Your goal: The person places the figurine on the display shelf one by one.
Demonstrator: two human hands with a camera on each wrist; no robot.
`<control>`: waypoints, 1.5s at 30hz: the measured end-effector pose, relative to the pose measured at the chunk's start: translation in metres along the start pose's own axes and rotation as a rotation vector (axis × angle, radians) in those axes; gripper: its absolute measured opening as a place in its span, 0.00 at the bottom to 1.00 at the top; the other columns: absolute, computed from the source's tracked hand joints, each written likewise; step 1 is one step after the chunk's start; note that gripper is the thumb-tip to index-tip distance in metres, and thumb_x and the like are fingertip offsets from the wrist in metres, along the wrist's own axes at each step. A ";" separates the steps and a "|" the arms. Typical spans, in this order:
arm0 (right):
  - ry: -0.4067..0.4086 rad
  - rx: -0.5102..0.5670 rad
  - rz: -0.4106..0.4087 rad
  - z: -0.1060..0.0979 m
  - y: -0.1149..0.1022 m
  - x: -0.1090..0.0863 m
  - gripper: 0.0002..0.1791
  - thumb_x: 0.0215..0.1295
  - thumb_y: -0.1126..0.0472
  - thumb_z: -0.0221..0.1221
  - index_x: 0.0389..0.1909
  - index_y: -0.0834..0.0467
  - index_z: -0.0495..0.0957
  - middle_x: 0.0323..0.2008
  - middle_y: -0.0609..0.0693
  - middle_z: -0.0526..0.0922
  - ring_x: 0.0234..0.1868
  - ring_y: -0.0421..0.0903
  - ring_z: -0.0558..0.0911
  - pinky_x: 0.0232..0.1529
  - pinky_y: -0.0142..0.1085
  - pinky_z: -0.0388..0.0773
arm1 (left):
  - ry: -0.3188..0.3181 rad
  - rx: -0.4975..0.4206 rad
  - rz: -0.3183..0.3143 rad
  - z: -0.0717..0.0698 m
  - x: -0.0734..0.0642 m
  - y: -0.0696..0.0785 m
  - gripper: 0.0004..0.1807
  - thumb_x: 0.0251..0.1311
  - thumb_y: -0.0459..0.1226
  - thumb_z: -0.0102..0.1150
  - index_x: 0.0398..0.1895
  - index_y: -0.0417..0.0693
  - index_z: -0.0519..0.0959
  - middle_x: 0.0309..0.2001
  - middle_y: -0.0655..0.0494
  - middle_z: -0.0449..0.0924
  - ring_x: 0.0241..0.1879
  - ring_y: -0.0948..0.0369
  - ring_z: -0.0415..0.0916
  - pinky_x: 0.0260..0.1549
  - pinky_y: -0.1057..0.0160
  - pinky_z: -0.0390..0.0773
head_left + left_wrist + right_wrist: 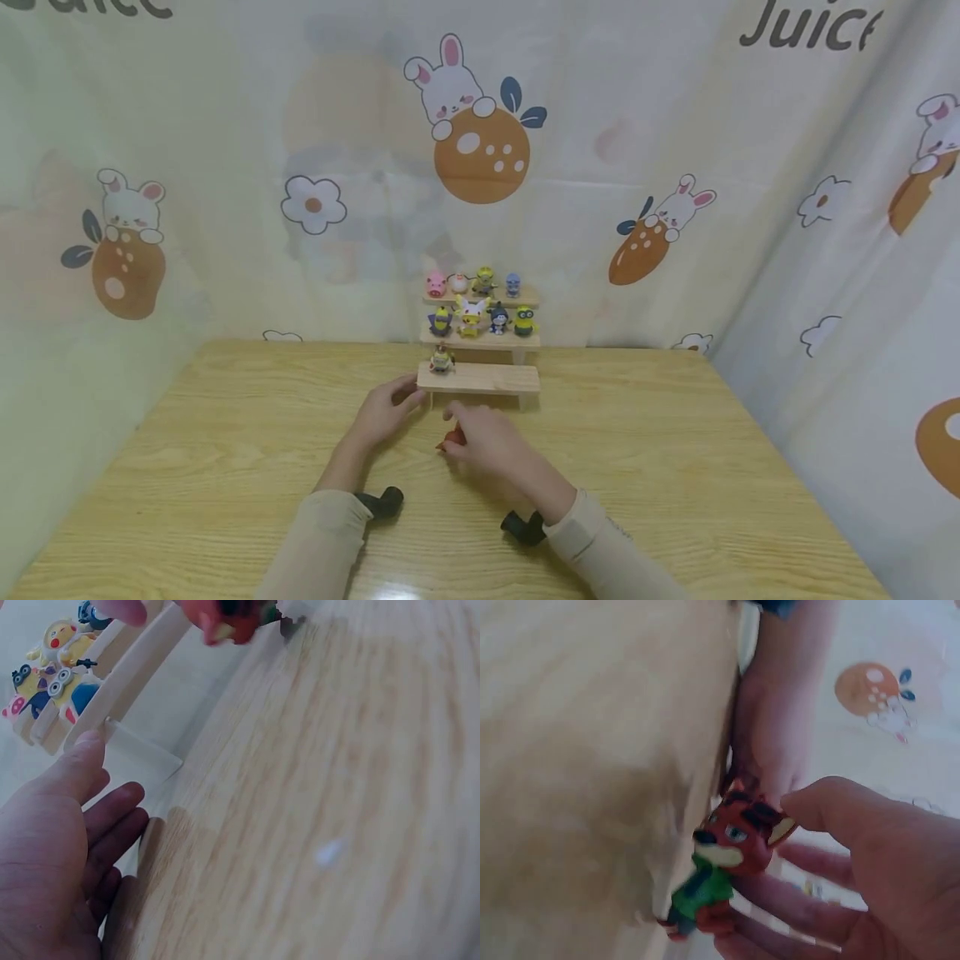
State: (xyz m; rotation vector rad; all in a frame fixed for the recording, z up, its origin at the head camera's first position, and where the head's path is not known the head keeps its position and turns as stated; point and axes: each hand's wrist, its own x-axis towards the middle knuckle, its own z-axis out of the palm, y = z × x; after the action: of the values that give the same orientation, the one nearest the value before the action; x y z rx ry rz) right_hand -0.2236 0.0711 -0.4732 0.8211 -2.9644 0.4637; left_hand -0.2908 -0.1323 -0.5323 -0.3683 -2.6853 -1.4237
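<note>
My right hand pinches a fox figurine between thumb and fingers, just above the table in front of a small wooden tiered stand. The fox is reddish-brown with a green shirt and is tilted in the right wrist view. At the stand's left end is my left hand, with loosely bent fingers and nothing in its grasp. Its thumb rests at the edge of the lowest shelf. One small yellow figurine stands at the left of that shelf.
Several figurines, such as a pink pig and a green-and-yellow goggled figure, occupy the upper two shelves. The stand sits toward the back of the wood-grain table. A printed curtain hangs behind and at the sides.
</note>
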 end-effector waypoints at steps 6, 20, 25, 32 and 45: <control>0.005 0.043 -0.098 -0.013 0.017 0.005 0.13 0.71 0.59 0.51 0.51 0.53 0.79 0.41 0.48 0.84 0.41 0.41 0.82 0.42 0.36 0.80 | -0.002 0.005 0.005 0.000 0.001 0.000 0.28 0.64 0.52 0.54 0.63 0.49 0.72 0.54 0.50 0.80 0.59 0.51 0.73 0.62 0.50 0.68; -0.133 0.231 -0.064 -0.028 0.033 0.008 0.16 0.72 0.57 0.51 0.54 0.59 0.78 0.44 0.48 0.84 0.43 0.40 0.81 0.45 0.36 0.79 | -0.010 -0.001 -0.002 -0.001 0.002 0.000 0.27 0.65 0.51 0.54 0.62 0.47 0.72 0.56 0.49 0.79 0.60 0.51 0.73 0.63 0.51 0.68; -0.120 0.168 -0.053 -0.025 0.034 0.007 0.21 0.62 0.54 0.63 0.53 0.58 0.77 0.44 0.48 0.83 0.44 0.42 0.81 0.47 0.37 0.79 | -0.011 0.000 0.004 -0.001 0.002 -0.001 0.27 0.65 0.52 0.54 0.62 0.47 0.72 0.56 0.49 0.79 0.59 0.51 0.73 0.62 0.51 0.69; -0.035 0.144 0.034 -0.021 0.033 0.006 0.21 0.56 0.59 0.67 0.51 0.58 0.77 0.41 0.49 0.79 0.42 0.45 0.79 0.46 0.39 0.78 | -0.017 0.000 -0.016 0.000 0.001 -0.001 0.29 0.64 0.54 0.53 0.63 0.48 0.72 0.57 0.50 0.78 0.60 0.51 0.73 0.62 0.51 0.69; -0.015 0.216 -0.001 -0.022 0.039 0.011 0.19 0.54 0.61 0.68 0.48 0.60 0.78 0.39 0.49 0.84 0.41 0.42 0.81 0.46 0.36 0.79 | -0.007 -0.017 -0.003 0.001 0.002 -0.002 0.26 0.65 0.50 0.55 0.61 0.47 0.74 0.56 0.50 0.79 0.58 0.52 0.74 0.61 0.52 0.71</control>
State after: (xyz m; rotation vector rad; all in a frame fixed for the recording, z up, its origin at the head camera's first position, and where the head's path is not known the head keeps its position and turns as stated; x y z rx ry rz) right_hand -0.2540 0.1041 -0.4621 0.8458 -2.9637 0.7928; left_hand -0.2928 -0.1322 -0.5345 -0.3713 -2.6823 -1.4491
